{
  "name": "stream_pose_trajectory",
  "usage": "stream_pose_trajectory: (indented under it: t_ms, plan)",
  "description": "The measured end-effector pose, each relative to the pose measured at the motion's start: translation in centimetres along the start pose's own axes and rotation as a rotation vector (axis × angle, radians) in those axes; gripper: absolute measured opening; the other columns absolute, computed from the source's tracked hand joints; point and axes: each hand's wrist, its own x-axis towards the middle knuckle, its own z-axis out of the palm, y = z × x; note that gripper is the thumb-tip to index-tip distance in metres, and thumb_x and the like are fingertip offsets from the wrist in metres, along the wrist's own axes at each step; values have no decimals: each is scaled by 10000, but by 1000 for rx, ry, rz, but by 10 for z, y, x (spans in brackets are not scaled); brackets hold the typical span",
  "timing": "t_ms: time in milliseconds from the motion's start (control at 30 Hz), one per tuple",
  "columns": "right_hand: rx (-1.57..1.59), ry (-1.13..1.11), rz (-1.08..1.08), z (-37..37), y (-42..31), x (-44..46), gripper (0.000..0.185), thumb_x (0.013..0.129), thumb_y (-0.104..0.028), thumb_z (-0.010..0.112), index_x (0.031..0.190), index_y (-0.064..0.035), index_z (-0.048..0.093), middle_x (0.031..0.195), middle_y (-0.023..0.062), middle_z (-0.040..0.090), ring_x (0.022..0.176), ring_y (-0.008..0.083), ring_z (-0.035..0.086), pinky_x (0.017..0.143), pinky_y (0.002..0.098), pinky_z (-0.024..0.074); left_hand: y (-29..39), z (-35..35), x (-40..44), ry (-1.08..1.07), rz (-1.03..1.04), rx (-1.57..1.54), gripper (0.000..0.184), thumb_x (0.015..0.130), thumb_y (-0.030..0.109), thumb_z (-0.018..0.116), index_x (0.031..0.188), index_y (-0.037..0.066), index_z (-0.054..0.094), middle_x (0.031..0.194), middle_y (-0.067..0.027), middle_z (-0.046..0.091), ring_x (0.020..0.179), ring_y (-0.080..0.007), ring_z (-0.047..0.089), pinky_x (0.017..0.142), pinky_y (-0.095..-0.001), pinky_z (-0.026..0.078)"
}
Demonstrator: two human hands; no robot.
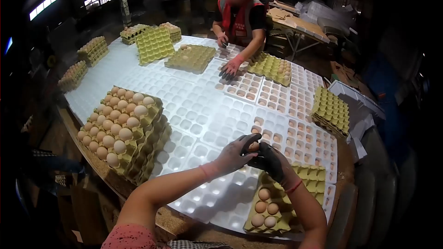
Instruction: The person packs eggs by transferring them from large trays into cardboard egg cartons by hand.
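The near tray point(314, 174), a yellow pulp one, has five eggs point(260, 207) left in its cups at the near end. Just beyond that tray's far edge, the left hand point(239, 155), dark-gloved, has thumb and fingers curled around a brown egg point(253, 146). The egg sits between that hand and the right hand point(273, 160), whose gloved fingers bend close against it; whether they grip it too cannot be told.

Left of the near tray stands a stack of trays point(145, 145), its top layer well filled with eggs, so much seems left to handle. Beyond and right of the near tray, many cells of the white foam sheets point(182, 90) hold eggs, so the work looks partway along. Farthest beyond the near tray, a co-worker's hand point(230, 68) reaches over foam cells beside another tray point(266, 66) partly filled with eggs.
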Motion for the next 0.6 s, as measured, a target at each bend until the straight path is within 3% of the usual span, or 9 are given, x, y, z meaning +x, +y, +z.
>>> stream_pose_trajectory:
  t_ms: [33, 100, 167, 267, 333, 433, 467, 533, 600]
  plan:
    - [-122, 78, -110, -8, -4, -2, 353, 1014, -239, 533, 1300, -35, 523, 1206, 75, 587, 1116, 187, 587, 969, 332, 502, -26, -6, 14, 21, -214, -175, 637, 863, 175, 739, 1405, 54, 426, 1193, -109, 597, 898, -167, 654, 754, -304, 548]
    - [-923, 533, -434, -21, -1, -13, 422, 929, -86, 622, 1320, 0, 487, 1285, 137, 539, 1208, 256, 534, 1004, 349, 448, -51, -41, 44, 92, -600, -566, 499, 902, 225, 677, 1329, 65, 474, 988, -53, 598, 794, -140, 611, 649, -281, 503]
    - [-1290, 769, -465, -67, 17, -37, 467, 854, -40, 674, 1293, 1, 519, 1296, 181, 523, 1237, 336, 492, 1043, 411, 410, -155, -54, 75, 440, -614, -867, 385, 871, 242, 672, 1186, 85, 516, 927, -42, 582, 707, -147, 564, 607, -283, 485]
    - [-1420, 1038, -140, -120, 69, -94, 548, 807, -55, 695, 1318, -8, 502, 1338, 205, 490, 1325, 411, 390, 1071, 504, 362, -282, -103, 134, 842, -595, -616, 193, 874, 216, 649, 970, 68, 572, 813, -41, 596, 608, -135, 527, 521, -280, 461]
    - [-1191, 1087, 26, -133, 96, -127, 688, 848, -61, 645, 1465, -53, 341, 1466, 226, 375, 1378, 370, 375, 1093, 458, 372, -348, -144, 184, 997, -553, -617, 157, 881, 232, 641, 920, 104, 558, 771, -23, 580, 593, -121, 527, 484, -302, 456]
    - [-1469, 918, -133, -110, 107, -138, 722, 947, -194, 641, 1525, -8, 249, 1571, 198, 275, 1399, 321, 360, 1135, 414, 336, -351, -216, 239, 982, -309, -755, 274, 903, 257, 612, 1103, 82, 545, 882, -43, 594, 716, -158, 569, 607, -312, 479]
    - [-1587, 888, -86, -91, 96, -132, 670, 957, -176, 612, 1486, 65, 279, 1534, 215, 334, 1371, 343, 396, 1114, 419, 369, -364, -230, 252, 960, -296, -717, 401, 911, 296, 589, 1200, 21, 545, 966, -73, 607, 819, -167, 589, 714, -324, 493]
    - [-1635, 924, -79, -87, 93, -123, 632, 956, -146, 605, 1479, 54, 311, 1527, 219, 343, 1355, 337, 414, 1095, 418, 389, -360, -241, 255, 940, -468, -779, 493, 905, 284, 604, 1258, -47, 513, 1088, -115, 610, 961, -206, 581, 837, -332, 462]
    - [-1444, 930, -142, -97, 99, -126, 684, 895, -129, 634, 1490, -28, 310, 1526, 225, 320, 1384, 374, 362, 1105, 463, 365, -377, -222, 251, 871, -437, -499, 444, 907, 266, 614, 1237, -13, 518, 1031, -86, 609, 890, -192, 565, 774, -321, 449]
